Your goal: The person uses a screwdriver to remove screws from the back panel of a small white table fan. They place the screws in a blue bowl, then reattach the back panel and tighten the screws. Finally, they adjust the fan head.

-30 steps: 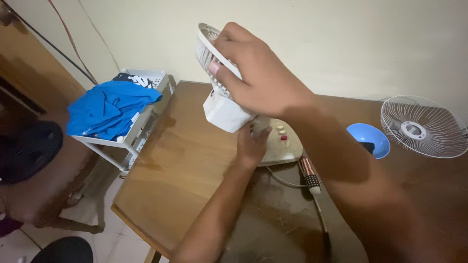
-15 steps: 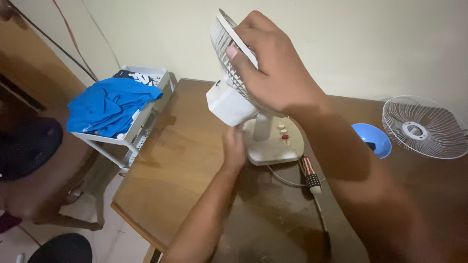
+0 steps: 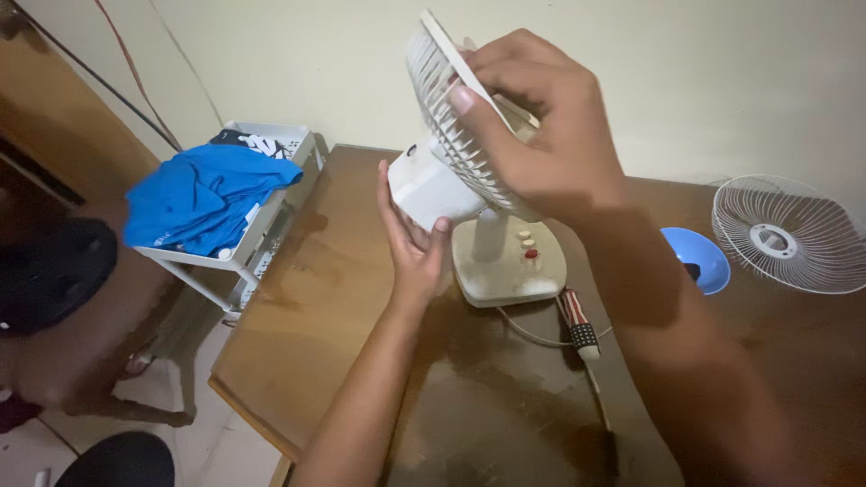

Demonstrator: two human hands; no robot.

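Observation:
A small white desk fan stands on a brown wooden table, its base carrying three round buttons. My right hand grips the rear grille of the fan's head from above. My left hand cups the white motor housing from below and behind. The fan's head is tilted up, with the grille facing up and left. Its blade side is hidden by my right hand.
A screwdriver with a striped handle lies just right of the fan's base, beside its cord. A blue fan blade and a loose white front grille lie at the right. A white rack with blue cloth stands left of the table.
The fan's head has tilted from lying low over the base to standing higher and more upright. My left hand moved from the base up to the motor housing.

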